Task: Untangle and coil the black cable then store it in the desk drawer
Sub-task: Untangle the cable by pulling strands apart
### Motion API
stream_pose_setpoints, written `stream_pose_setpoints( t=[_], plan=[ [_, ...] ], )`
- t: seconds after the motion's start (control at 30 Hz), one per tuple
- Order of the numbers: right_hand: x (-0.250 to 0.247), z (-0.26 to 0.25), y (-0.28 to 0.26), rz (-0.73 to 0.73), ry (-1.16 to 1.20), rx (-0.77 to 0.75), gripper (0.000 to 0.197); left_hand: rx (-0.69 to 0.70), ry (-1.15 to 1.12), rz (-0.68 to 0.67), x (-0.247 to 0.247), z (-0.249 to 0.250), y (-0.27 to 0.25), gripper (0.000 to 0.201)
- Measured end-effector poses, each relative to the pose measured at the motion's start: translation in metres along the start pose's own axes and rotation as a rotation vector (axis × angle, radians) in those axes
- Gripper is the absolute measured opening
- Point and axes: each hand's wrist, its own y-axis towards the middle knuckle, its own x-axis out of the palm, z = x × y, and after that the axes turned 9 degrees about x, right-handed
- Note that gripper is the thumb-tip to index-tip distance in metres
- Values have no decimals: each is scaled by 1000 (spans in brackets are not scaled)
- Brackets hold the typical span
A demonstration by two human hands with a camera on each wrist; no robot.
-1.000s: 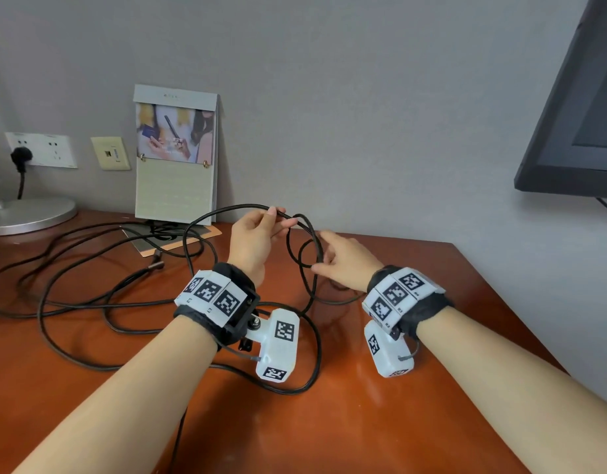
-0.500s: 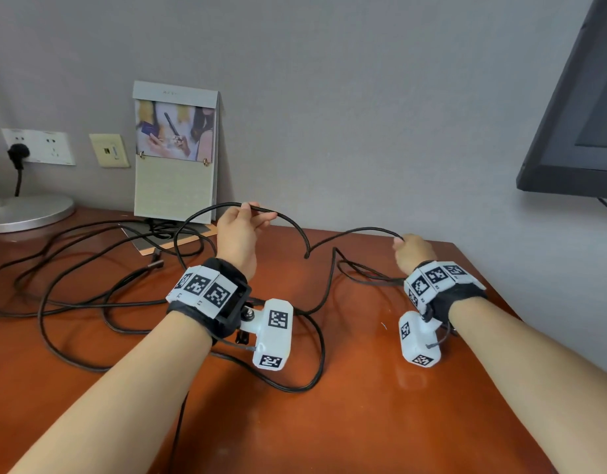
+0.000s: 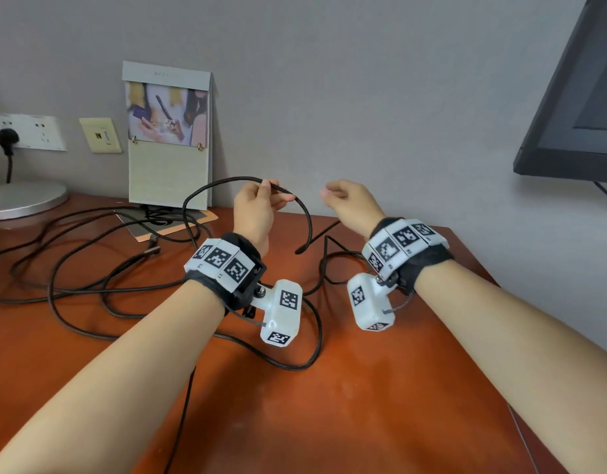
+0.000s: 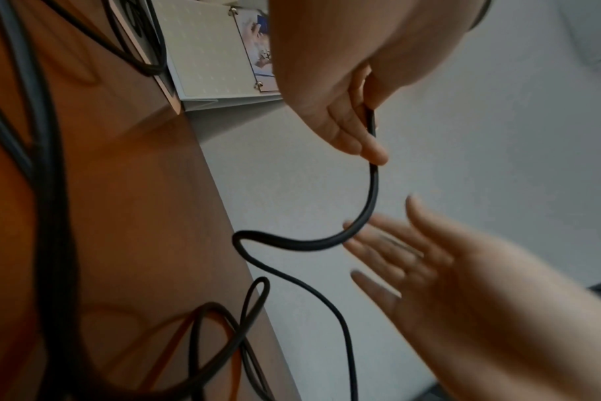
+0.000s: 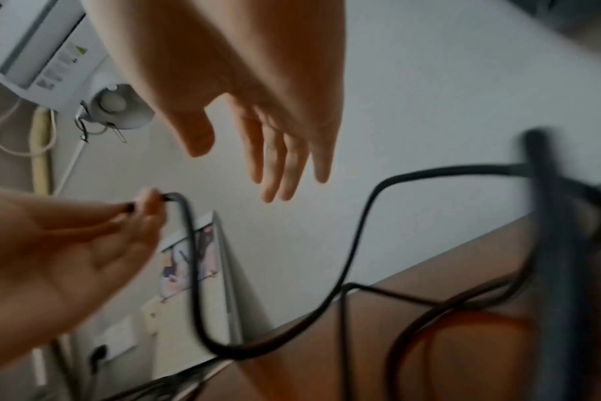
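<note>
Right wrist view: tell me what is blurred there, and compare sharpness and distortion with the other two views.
Right wrist view: motion blur smears the right hand and the near stretch of black cable; the left hand is soft too. Left wrist view: the left hand pinching the cable is sharp, the open right hand blurred. Head view: sharp throughout, with wide-angle bending at the monitor.

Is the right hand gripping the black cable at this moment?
No: the right hand is open with straight fingers, clear of the black cable, which only the left hand pinches.
</note>
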Motion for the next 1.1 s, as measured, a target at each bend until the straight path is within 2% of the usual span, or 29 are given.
stream_pose_setpoints(
  t=[0.17,0.23,0.5,0.67,0.73,0.77,0.9,1.03,1.1],
  plan=[
    [28,-28,-10,-138,106,-69,29,-24,-2,-1,-2,8,-2,29],
    [34,-29,-12,-113,109,-66,26,-31,22,15,-5,10,-3,29],
    [25,-19,-26,-21,3,-118,41,-85,-19,157,-23,17,-4,30],
    [21,-13,-37,45,-66,-191,37,-76,-79,132,-27,20,-14,20],
    [22,-17,-42,55,-67,-216,35,-73,-83,67,-22,20,-22,7],
    [22,-20,-44,53,-77,-224,34,-74,-63,34,-19,20,-26,6],
    [18,-25,-49,43,-115,-235,37,-69,-18,23,-15,23,-32,23],
    [10,-19,-48,44,-96,-225,45,-38,-45,135,-24,30,-20,23],
    [7,-12,-47,65,-78,-203,48,-36,-67,147,-29,33,-16,19]
  ],
)
